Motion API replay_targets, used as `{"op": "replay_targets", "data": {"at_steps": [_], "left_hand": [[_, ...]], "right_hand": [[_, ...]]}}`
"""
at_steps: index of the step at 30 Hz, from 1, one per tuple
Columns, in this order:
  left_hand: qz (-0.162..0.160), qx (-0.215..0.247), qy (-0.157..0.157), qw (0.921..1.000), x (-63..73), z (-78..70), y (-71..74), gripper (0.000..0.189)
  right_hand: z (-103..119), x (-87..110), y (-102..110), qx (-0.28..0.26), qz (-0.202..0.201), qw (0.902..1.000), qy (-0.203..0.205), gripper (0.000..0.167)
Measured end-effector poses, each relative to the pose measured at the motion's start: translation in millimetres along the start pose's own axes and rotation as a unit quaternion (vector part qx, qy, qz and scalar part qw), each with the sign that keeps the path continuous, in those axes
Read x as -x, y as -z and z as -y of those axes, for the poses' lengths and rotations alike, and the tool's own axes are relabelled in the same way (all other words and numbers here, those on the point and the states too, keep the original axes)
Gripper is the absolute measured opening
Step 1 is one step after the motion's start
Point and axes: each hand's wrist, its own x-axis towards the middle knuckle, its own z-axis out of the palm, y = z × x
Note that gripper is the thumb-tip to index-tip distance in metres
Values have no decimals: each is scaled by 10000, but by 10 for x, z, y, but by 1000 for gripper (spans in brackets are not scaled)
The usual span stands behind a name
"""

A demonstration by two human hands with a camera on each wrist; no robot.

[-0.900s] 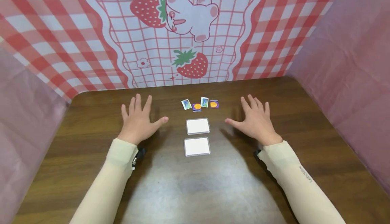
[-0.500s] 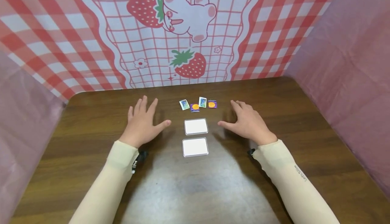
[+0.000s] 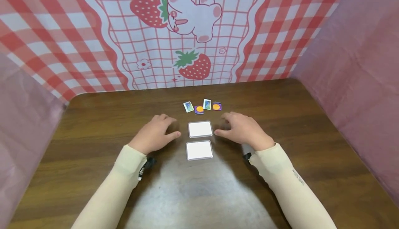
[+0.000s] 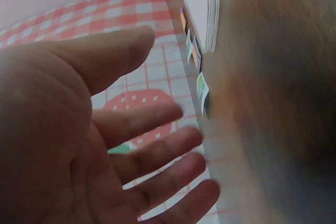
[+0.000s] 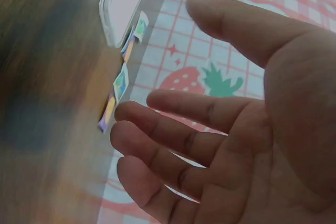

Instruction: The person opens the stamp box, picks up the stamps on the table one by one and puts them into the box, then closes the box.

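Observation:
Two flat white rectangular pieces with clear rims lie one behind the other mid-table: a far white rectangle (image 3: 200, 129) and a near white rectangle (image 3: 199, 150). My left hand (image 3: 155, 134) hovers just left of the far one, thumb apart from the fingers, holding nothing. On the other side my right hand (image 3: 244, 129) has its thumb close to the far rectangle's right edge, with nothing in its grasp. Behind them is a row of small printed pieces: a blue-green one (image 3: 188, 106), a purple-orange one (image 3: 199, 109), another blue-green one (image 3: 207, 104) and another purple-orange one (image 3: 216, 106).
The brown wooden table (image 3: 199, 194) reaches back to a red-and-white checked cloth (image 3: 162, 62) with strawberry prints. Pink fabric (image 3: 336, 69) hangs along both sides. Each wrist carries a dark camera under a pale sleeve (image 3: 282, 173).
Both hands have moved inward and slightly nearer the body, toward the far white rectangle, and their fingers are less spread. The white rectangles and small pieces stay in place on the table.

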Motion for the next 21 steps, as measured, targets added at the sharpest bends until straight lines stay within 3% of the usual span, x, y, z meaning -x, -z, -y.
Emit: {"op": "replay_targets", "data": {"at_steps": [6, 13, 18, 21], "left_hand": [[417, -22, -434, 9982, 2, -102, -76, 56], [864, 62, -462, 9952, 22, -224, -194, 61], [742, -69, -553, 9957, 4, -258, -278, 61], [599, -144, -638, 9961, 2, -269, -298, 56]], "right_hand": [[114, 35, -55, 325, 19, 9987, 398, 63], [247, 47, -174, 544, 130, 9942, 917, 54], [265, 21, -257, 592, 263, 9895, 1294, 40], [268, 10, -292, 565, 321, 9876, 1432, 43]]}}
